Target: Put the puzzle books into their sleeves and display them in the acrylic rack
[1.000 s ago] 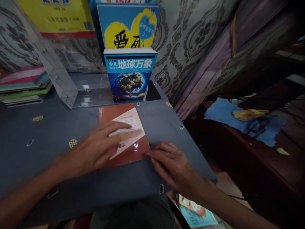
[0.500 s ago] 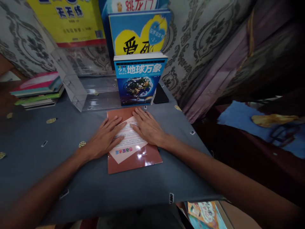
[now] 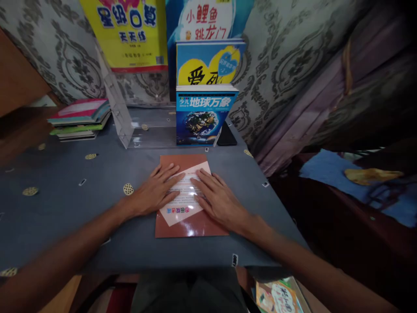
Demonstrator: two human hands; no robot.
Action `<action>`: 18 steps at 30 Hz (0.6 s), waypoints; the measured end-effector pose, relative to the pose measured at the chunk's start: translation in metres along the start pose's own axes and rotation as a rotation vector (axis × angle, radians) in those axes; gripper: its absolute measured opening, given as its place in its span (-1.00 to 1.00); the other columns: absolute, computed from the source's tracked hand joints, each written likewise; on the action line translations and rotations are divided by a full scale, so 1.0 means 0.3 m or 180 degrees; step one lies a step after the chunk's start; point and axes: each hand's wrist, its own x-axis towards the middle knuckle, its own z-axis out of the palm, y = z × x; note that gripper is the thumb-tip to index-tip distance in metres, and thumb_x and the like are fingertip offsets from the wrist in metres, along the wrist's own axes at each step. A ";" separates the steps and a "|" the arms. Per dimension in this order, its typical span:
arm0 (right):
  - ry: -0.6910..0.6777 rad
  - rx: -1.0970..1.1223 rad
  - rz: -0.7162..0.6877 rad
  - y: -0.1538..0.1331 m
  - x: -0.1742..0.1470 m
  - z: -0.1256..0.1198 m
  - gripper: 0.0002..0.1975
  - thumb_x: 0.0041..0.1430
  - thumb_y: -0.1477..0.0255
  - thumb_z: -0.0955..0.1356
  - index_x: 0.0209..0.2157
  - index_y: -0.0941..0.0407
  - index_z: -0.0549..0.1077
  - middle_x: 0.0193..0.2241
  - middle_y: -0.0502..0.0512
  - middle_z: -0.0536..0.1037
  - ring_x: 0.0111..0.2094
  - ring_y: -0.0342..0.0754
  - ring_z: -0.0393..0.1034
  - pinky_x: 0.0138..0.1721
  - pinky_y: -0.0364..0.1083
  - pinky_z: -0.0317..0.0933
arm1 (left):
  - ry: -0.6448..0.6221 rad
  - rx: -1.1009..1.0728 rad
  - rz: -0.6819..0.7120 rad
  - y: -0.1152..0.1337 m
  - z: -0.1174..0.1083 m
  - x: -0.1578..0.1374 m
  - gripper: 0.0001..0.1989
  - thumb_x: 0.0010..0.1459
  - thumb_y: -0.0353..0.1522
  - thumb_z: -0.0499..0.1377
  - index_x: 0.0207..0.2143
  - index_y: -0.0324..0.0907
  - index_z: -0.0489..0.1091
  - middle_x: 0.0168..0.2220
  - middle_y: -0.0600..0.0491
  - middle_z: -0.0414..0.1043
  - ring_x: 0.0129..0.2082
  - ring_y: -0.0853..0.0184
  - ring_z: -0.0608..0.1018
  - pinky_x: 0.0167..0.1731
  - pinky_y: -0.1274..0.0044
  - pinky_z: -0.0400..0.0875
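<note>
A glossy reddish-brown book with a pale slanted text panel lies closed and flat on the table, its printing upside down to me. My left hand rests on its left half, fingers stretched out. On the right half lies my right hand, palm down, its fingers apart and pointing up and left. Neither hand grips anything. Just beyond the book, a blue book with a globe on its cover stands upright at the front of a clear stand.
Behind the globe book stand a blue-and-yellow book, a taller blue book and a yellow workbook. Books are stacked at the left. A black flat object lies right of the stand. More books are below the table edge.
My view has shifted up and left, so things appear farther right. My right hand has slid down toward me on the book; my left stays on its left side.
</note>
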 end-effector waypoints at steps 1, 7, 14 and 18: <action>-0.0027 -0.0007 -0.0074 -0.009 -0.025 -0.005 -0.50 0.50 0.30 0.12 0.29 0.21 0.33 0.35 0.35 0.30 0.41 0.17 0.09 0.34 0.27 0.12 | 0.0001 0.0007 -0.0004 0.006 0.002 -0.006 -0.40 0.48 -0.05 -0.17 0.42 -0.12 0.07 0.47 -0.13 0.01 0.49 0.12 0.02 0.42 0.11 -0.10; -0.0139 0.0066 -0.0282 -0.082 -0.173 -0.041 -0.39 0.48 0.16 0.16 0.36 0.26 0.22 0.39 0.44 0.20 0.44 0.22 -0.01 0.34 0.29 0.12 | -0.0095 -0.0014 0.0019 0.097 -0.009 -0.068 -0.39 0.48 -0.05 -0.18 0.42 -0.14 0.07 0.47 -0.12 0.00 0.50 0.11 -0.01 0.43 0.12 -0.10; -0.0256 0.0134 -0.0908 -0.147 -0.339 -0.086 0.17 0.12 -0.28 0.29 0.47 0.25 -0.05 0.43 0.57 -0.01 0.47 0.43 -0.21 0.28 0.45 0.09 | -0.0231 -0.0284 0.0093 0.197 -0.012 -0.165 -0.40 0.47 -0.07 -0.10 0.44 -0.08 0.04 0.48 -0.10 -0.04 0.50 0.12 -0.03 0.44 0.12 -0.10; -0.0260 0.0165 -0.1026 -0.149 -0.400 -0.055 0.15 0.10 0.04 0.49 0.49 0.19 -0.14 0.47 0.50 -0.14 0.46 0.46 -0.22 0.28 0.43 0.11 | -0.0271 -0.0383 0.0096 0.220 -0.014 -0.189 -0.40 0.47 -0.07 -0.09 0.45 -0.08 0.03 0.49 -0.11 -0.07 0.50 0.11 -0.04 0.44 0.11 -0.11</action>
